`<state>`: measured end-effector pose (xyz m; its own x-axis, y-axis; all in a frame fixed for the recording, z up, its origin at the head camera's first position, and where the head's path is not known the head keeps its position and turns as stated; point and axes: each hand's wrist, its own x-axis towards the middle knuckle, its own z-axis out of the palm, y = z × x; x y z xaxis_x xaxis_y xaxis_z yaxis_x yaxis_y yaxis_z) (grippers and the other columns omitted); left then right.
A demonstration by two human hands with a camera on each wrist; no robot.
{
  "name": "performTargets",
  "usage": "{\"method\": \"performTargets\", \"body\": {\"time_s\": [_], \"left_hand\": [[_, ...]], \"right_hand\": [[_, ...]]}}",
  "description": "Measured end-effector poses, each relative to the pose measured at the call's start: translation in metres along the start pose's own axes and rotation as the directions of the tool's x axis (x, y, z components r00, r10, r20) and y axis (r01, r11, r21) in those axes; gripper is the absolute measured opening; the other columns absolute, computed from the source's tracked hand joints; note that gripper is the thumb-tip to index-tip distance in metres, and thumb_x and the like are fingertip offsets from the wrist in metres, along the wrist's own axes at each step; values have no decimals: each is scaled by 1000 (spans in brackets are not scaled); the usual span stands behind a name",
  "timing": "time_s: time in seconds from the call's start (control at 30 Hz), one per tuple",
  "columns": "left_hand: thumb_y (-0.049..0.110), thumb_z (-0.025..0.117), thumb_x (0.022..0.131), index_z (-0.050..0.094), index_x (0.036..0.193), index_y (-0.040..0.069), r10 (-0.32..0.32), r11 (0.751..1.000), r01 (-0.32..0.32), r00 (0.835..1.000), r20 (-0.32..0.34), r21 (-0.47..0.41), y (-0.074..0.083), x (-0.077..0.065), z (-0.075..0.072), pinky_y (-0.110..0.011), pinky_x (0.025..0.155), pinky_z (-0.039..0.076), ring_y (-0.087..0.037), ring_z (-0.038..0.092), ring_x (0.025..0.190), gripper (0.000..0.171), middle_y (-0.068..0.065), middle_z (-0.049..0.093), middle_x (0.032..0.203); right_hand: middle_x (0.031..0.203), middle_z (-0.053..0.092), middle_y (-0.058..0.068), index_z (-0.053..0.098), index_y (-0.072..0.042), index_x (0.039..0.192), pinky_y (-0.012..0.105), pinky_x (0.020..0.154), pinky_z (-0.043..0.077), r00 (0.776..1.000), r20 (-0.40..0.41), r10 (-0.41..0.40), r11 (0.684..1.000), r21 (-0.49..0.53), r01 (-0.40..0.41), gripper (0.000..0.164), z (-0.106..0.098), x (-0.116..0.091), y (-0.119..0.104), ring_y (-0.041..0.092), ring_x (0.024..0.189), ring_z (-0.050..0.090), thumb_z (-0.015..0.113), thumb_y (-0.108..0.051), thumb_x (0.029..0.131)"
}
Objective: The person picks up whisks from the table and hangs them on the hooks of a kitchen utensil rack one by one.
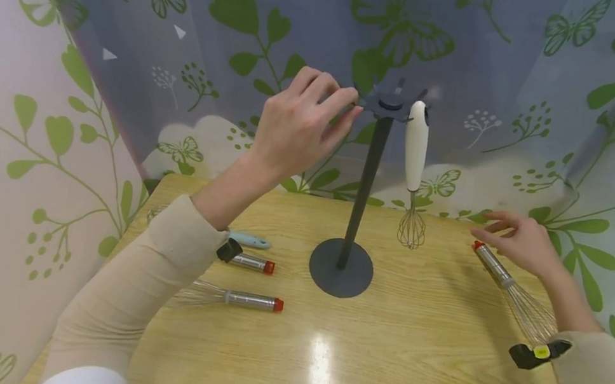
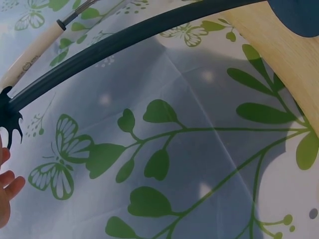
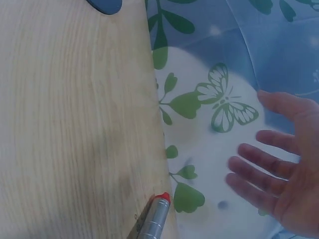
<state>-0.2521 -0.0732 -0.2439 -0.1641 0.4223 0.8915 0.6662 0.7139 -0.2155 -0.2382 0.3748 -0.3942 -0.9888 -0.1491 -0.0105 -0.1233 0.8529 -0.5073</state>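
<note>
Below your hands: pale wood-grain tabletop (image 1: 414, 359); leaf-print curtain (image 1: 319, 1) at the far side.
Centre: dark-grey hook stand (image 1: 363, 192), white-handled wire whisk (image 1: 417, 144) hanging on its right.
Left: two red-tipped silver handles (image 1: 254, 301) beside your beige sleeve (image 1: 116, 296).
Your left hand (image 1: 302, 118): fingertips pinch the stand's left hook.
Your right hand (image 1: 528, 241): fingers loosely spread, just beside a red-tipped silver whisk (image 1: 496, 266).

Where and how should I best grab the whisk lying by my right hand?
Probably by its slim silver handle, from above, gripping across it. The whisk lies on the table, red tip pointing away from you and near the right hand; the broader wire loops look harder to grip.
</note>
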Motion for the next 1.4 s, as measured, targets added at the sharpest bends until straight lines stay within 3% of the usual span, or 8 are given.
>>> {"method": "performTargets", "body": {"time_s": [0.17, 0.33, 0.57, 0.8, 1.03, 1.4], "left_hand": [[31, 56, 110, 77, 105, 10, -8, 1000, 8, 1000, 8, -8, 1, 2, -1, -38, 56, 57, -30, 66, 97, 30, -10, 71, 93], [31, 56, 111, 77, 106, 10, -19, 999, 19, 1000, 21, -26, 1, 3, -2, -38, 55, 57, -30, 65, 97, 30, -11, 71, 94], [32, 56, 111, 77, 106, 10, -31, 999, 33, 999, 34, -39, 3, 2, -2, -38, 55, 56, -30, 66, 97, 31, -11, 71, 94], [32, 56, 110, 77, 106, 10, -31, 999, 33, 999, 31, -40, 3, 1, -1, -38, 55, 56, -30, 65, 97, 30, -11, 70, 94], [31, 56, 111, 76, 106, 10, -33, 998, 34, 999, 35, -51, 4, 0, -1, -38, 55, 56, -30, 65, 97, 30, -11, 70, 94], [31, 58, 110, 77, 106, 10, -37, 998, 38, 999, 22, -59, 3, -1, -2, -38, 53, 55, -30, 65, 96, 29, -10, 70, 93]], "right_hand": [[132, 68, 33, 48, 4, 152, 27, 68, 62, 996, 89, 9, 1000, 12, -10, 74, -3, 5, 5, 39, 102, 77, 69, -46, 102], [133, 67, 33, 49, 3, 152, 28, 71, 64, 991, 128, 27, 999, 21, -30, 73, -3, 9, 11, 30, 97, 77, 67, -48, 102], [133, 66, 35, 50, 5, 150, 30, 72, 64, 986, 159, 49, 999, 13, -52, 75, 0, 12, 22, 38, 102, 76, 67, -50, 102], [134, 65, 37, 50, 8, 149, 54, 85, 62, 985, 171, 37, 999, 3, -38, 72, 4, 14, 39, 39, 99, 77, 68, -44, 102], [132, 65, 39, 48, 10, 151, 40, 74, 65, 981, 184, 66, 998, -16, -64, 72, 9, 14, 53, 39, 97, 77, 67, -41, 104], [132, 63, 43, 45, 16, 149, 48, 79, 66, 963, 238, 127, 991, 0, -131, 76, 13, 18, 71, 42, 102, 75, 64, -43, 105]]}}
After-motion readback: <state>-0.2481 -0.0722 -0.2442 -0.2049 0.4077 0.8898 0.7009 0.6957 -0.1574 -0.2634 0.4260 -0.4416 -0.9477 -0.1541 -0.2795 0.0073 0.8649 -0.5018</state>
